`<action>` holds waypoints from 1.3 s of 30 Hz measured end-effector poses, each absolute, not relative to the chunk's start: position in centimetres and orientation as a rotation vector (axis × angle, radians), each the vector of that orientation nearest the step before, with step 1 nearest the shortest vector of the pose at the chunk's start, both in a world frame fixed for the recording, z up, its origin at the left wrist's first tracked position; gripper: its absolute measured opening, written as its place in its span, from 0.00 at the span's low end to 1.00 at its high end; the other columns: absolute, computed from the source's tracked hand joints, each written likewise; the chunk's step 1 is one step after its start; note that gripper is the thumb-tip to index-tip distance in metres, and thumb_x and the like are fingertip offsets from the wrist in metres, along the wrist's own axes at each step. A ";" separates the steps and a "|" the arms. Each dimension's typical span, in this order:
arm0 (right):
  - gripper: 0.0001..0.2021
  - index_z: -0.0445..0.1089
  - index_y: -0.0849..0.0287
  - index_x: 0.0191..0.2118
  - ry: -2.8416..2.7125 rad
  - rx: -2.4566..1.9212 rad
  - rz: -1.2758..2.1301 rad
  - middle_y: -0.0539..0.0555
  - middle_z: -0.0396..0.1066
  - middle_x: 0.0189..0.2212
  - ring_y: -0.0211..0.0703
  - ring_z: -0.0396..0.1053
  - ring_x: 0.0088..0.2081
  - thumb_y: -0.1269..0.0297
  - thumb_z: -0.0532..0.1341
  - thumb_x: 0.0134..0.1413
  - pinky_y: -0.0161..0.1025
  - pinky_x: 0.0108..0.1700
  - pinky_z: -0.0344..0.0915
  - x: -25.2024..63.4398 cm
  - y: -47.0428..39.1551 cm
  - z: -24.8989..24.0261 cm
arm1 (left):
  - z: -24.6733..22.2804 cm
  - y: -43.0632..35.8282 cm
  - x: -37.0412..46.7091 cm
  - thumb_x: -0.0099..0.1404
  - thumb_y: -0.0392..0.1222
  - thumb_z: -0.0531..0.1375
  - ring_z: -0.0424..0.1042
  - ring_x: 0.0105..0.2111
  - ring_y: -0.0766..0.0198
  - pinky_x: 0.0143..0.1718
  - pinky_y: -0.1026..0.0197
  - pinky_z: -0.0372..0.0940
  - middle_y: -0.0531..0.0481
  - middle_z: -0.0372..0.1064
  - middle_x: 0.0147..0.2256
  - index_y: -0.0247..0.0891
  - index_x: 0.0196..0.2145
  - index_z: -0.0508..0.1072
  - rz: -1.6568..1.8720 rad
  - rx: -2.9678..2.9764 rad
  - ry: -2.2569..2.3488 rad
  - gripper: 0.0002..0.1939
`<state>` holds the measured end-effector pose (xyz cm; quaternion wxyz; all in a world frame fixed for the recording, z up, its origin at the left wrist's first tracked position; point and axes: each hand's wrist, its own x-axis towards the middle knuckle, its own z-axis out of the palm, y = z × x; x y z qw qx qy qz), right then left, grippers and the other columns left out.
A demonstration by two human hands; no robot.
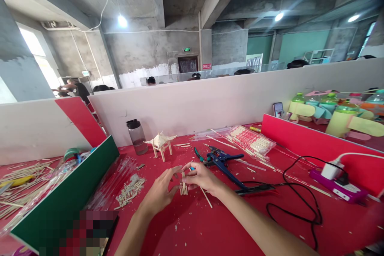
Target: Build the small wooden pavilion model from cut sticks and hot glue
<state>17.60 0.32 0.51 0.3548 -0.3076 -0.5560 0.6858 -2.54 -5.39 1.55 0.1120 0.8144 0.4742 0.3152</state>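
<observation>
In the middle of the red table, several short wooden sticks [184, 190] stand close together between my hands. My right hand [204, 177] curls round them from the right, thumb and fingertips at their upper part. My left hand [162, 188] is at their left side, thumb and fingers apart in a curve; whether its fingertips touch the sticks I cannot tell. Under my right hand lies a longer thin stick [206, 198]. A small blue piece [192, 169] shows by the right fingers, mostly hidden. Beyond my hands stands a little stick pavilion [162, 142] with a peaked roof and legs.
Blue-handled cutters [222, 164] and a black cable [300, 196] lie to the right, near a purple power strip [339, 186]. Bagged sticks [252, 141] lie behind. Left are a bottle [137, 138], stick scraps [130, 192] and a green divider [69, 196].
</observation>
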 end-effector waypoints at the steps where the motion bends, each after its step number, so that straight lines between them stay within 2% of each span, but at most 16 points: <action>1: 0.31 0.68 0.60 0.40 -1.438 -0.793 1.776 0.50 0.76 0.27 0.39 0.73 0.28 0.53 0.78 0.28 0.35 0.30 0.72 17.6 0.3 0.5 | 1.6 -5.4 -2.5 0.68 0.43 0.59 0.72 0.50 0.55 0.52 0.55 0.68 0.46 0.70 0.54 0.48 0.60 0.63 0.924 2.389 1.389 0.24; 22: 0.29 0.68 0.59 0.40 -1.488 -0.812 1.756 0.46 0.73 0.23 0.36 0.71 0.25 0.56 0.78 0.30 0.35 0.30 0.71 17.6 0.6 0.2 | 2.0 -5.6 -2.3 0.67 0.44 0.59 0.71 0.51 0.52 0.52 0.53 0.66 0.44 0.71 0.53 0.46 0.58 0.65 0.905 2.333 1.356 0.22; 25: 0.29 0.68 0.59 0.41 -1.522 -0.795 1.750 0.46 0.73 0.23 0.36 0.70 0.24 0.55 0.77 0.31 0.35 0.29 0.71 17.6 0.6 0.2 | 2.6 -5.9 -2.0 0.68 0.46 0.58 0.73 0.48 0.54 0.50 0.55 0.67 0.43 0.73 0.50 0.44 0.56 0.68 0.964 2.251 1.292 0.19; 28: 0.30 0.67 0.59 0.41 -1.574 -0.784 1.735 0.46 0.73 0.22 0.38 0.71 0.24 0.55 0.77 0.31 0.35 0.29 0.71 17.5 0.4 0.2 | 2.8 -5.8 -1.5 0.69 0.48 0.57 0.74 0.40 0.58 0.44 0.59 0.68 0.44 0.76 0.43 0.40 0.51 0.72 0.999 2.109 1.238 0.16; 32: 0.29 0.65 0.58 0.42 -1.663 -0.773 1.711 0.47 0.75 0.23 0.38 0.71 0.22 0.54 0.76 0.35 0.36 0.30 0.70 17.0 0.2 -0.3 | 2.3 -5.1 -1.3 0.66 0.49 0.59 0.74 0.34 0.58 0.38 0.60 0.66 0.45 0.76 0.34 0.36 0.38 0.77 1.039 1.930 1.219 0.14; 35: 0.25 0.65 0.58 0.42 -1.749 -0.764 1.615 0.48 0.76 0.23 0.38 0.71 0.21 0.55 0.73 0.41 0.34 0.28 0.68 16.5 0.3 -1.0 | 1.9 -4.5 -1.7 0.62 0.49 0.63 0.73 0.30 0.60 0.34 0.61 0.65 0.47 0.75 0.28 0.34 0.33 0.77 1.028 1.788 1.197 0.14; 39: 0.15 0.68 0.57 0.41 -1.845 -0.840 1.360 0.51 0.77 0.29 0.39 0.73 0.25 0.59 0.68 0.50 0.33 0.27 0.66 16.6 0.5 -1.3 | 1.2 -3.8 -2.8 0.57 0.51 0.65 0.70 0.25 0.62 0.30 0.62 0.61 0.48 0.73 0.24 0.33 0.28 0.76 1.028 1.719 1.248 0.15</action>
